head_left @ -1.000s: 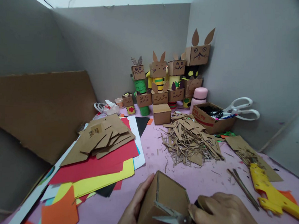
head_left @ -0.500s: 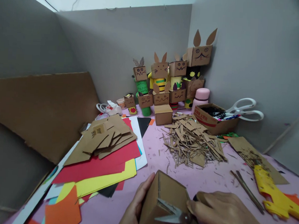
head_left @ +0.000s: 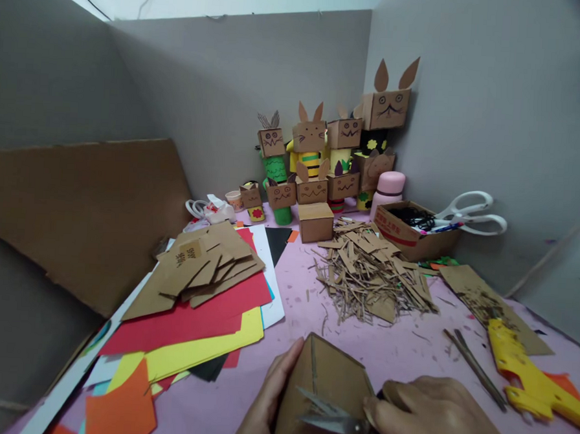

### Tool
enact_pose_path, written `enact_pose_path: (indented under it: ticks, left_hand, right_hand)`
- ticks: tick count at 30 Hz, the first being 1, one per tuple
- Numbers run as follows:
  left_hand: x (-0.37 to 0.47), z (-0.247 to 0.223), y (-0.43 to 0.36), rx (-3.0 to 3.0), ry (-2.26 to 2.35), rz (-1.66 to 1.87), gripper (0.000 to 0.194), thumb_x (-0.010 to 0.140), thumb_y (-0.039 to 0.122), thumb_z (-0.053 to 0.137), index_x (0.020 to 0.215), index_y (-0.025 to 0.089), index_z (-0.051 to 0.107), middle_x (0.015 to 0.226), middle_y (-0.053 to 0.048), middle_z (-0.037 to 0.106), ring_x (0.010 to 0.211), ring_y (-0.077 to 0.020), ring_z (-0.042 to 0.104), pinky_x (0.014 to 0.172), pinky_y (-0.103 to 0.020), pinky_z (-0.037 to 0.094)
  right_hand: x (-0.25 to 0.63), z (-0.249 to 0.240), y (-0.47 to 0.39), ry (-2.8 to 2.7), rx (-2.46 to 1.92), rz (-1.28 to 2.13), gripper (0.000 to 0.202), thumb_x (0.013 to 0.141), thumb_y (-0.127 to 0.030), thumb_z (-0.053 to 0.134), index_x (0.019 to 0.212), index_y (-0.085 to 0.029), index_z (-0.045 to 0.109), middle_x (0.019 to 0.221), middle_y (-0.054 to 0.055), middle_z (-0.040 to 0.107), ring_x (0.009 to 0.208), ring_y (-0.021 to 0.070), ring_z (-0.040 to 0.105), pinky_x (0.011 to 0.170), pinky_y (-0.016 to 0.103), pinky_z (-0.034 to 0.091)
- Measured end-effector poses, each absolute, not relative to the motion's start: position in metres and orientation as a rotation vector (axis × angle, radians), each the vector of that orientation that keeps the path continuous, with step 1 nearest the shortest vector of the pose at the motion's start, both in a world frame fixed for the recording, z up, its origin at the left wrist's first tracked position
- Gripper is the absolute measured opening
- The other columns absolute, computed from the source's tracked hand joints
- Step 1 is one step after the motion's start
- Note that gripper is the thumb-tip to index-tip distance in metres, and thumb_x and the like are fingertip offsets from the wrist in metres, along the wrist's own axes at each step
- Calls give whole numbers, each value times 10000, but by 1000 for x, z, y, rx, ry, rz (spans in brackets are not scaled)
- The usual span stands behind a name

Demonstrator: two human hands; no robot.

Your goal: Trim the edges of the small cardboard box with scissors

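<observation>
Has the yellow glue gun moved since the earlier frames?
No. The yellow glue gun keeps its place against the cardboard piece under its tip; both shift together in the picture as the camera moves slightly.

We see a craft workspace, a table covered in pink point(head_left: 303, 334) and enclosed by plain grey panels point(head_left: 238, 85). We identify it by its materials: stacked cardboard pieces point(head_left: 220, 252), sheets of coloured paper point(head_left: 202, 316), a heap of cardboard scraps point(head_left: 369, 273), a yellow glue gun point(head_left: 524, 378) and white-handled scissors point(head_left: 470, 213) in an open carton point(head_left: 415, 240). Toward the back, we note cardboard animal figures point(head_left: 308, 137) with drawn faces. Whether the room belongs to a home or a studio, we cannot tell.
</observation>
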State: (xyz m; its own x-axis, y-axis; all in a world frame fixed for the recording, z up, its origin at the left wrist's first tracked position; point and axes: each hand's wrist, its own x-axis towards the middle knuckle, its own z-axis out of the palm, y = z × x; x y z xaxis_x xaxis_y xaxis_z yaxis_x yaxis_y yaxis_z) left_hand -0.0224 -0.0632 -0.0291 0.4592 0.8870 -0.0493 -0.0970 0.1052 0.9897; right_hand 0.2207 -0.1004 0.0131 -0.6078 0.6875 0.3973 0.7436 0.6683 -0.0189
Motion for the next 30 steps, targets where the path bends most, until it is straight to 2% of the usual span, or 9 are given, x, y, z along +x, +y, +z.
enact_pose_path:
  ticks: [4,7,10,13,17,19,22,24,30]
  left_hand:
    - [-23,-26,-63,1283,766,844,1082,498,709,722,1426,289,358,1543,-86,308,1429,-382,180,1151,-500,213]
    - [-23,-23,-63,1326,772,849,1013,543,670,728,1416,297,376,1538,-83,319,1420,-383,211,1154,-496,210]
    - [-23,-25,-61,1348,843,864,869,627,630,698,1379,275,443,1518,-95,356,1404,-380,253,1155,-514,188]
    - [-23,-27,-61,1347,901,859,708,727,510,680,1361,272,472,1489,-97,398,1384,-364,304,1154,-525,175]
    - [-21,-17,-64,1313,846,866,897,566,507,810,1365,292,464,1499,-90,389,1395,-382,275,1153,-511,193]
    - [-21,-7,-66,1275,803,869,926,559,525,807,1377,286,443,1518,-94,365,1401,-381,268,1145,-497,229]
    - [-22,6,-66,1189,780,880,942,588,529,789,1404,285,388,1532,-101,348,1396,-378,283,1119,-478,301]
    - [-23,11,-64,1157,807,914,981,581,538,789,1417,265,354,1521,-122,365,1385,-387,303,1100,-476,338]
    - [-24,14,-63,1135,810,906,1014,582,528,792,1428,236,315,1522,-145,353,1359,-384,357,1103,-477,330]
  right_hand:
    - [221,11,-100,-2513,-1101,-268,278,991,-321,272,853,-259,505,541,-38,584,383,143,549,400,313,263]
    - [220,13,-100,-2500,-1096,-265,278,998,-351,273,930,-251,524,578,-32,609,414,138,572,411,298,295]
    - [220,17,-101,-2503,-1094,-269,287,996,-378,271,1043,-246,522,640,-10,650,458,146,603,435,288,329]
    - [220,18,-101,-2528,-1097,-312,283,994,-360,269,983,-254,532,609,-17,647,415,150,582,416,300,297]
    - [220,16,-101,-2483,-1100,-175,345,1002,-395,263,827,-254,525,532,-46,591,382,136,528,407,303,266]
    - [220,19,-100,-2392,-1151,59,312,963,-458,397,771,-243,516,556,-54,586,432,113,535,426,263,302]
    - [223,28,-99,-2241,-1278,295,295,712,-396,773,815,-237,548,610,-83,594,497,91,545,463,204,341]
    - [225,32,-98,-2218,-1318,301,363,613,-327,842,837,-249,567,634,-86,608,524,102,565,485,201,359]
    - [225,28,-94,-2370,-1336,213,200,735,-234,729,866,-253,578,766,-25,659,665,157,628,581,243,423]
